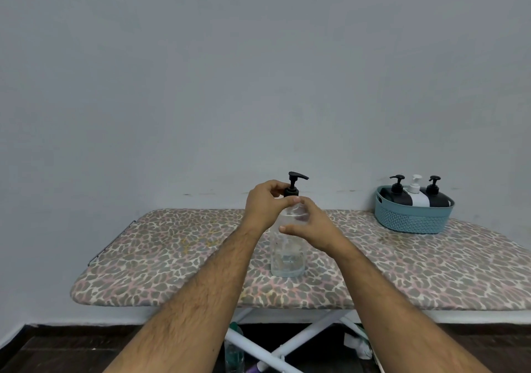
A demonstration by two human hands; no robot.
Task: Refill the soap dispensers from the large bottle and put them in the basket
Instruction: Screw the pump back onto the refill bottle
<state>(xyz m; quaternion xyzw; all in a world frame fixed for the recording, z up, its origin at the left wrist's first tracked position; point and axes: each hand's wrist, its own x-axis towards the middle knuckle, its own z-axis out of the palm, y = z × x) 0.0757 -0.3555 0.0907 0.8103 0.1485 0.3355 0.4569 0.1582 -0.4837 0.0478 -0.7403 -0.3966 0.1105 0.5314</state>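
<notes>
Hands [263, 204] [311, 223] grip clear square dispenser [287, 257], black pump [294, 183]; leopard-print board [172, 257].

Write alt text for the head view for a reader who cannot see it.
Two bare hands work at a clear soap dispenser standing on a leopard-print ironing board: the left hand pinches its black pump collar, the right hand holds its shoulder. A blue basket far right holds three dispensers.
</notes>
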